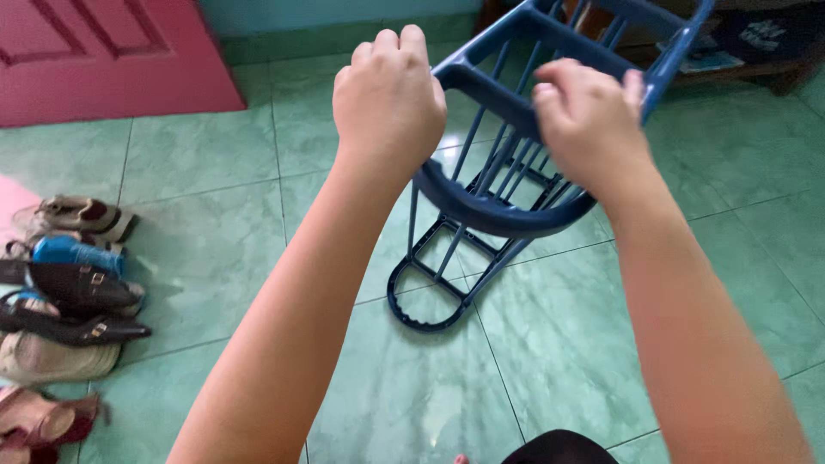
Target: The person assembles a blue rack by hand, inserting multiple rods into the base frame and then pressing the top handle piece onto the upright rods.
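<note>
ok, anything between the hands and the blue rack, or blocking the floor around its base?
Nothing between them: the left hand and right hand both already grip the top tier of the blue plastic rack. The green tiled floor around its base shows nothing in the way. The row of shoes lies apart, to the left.

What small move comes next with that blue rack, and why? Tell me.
Probably lower the blue rack until it stands level: both the left hand and right hand grip its upper shelf, and it tilts with only its lower end on the green tiled floor.
</note>
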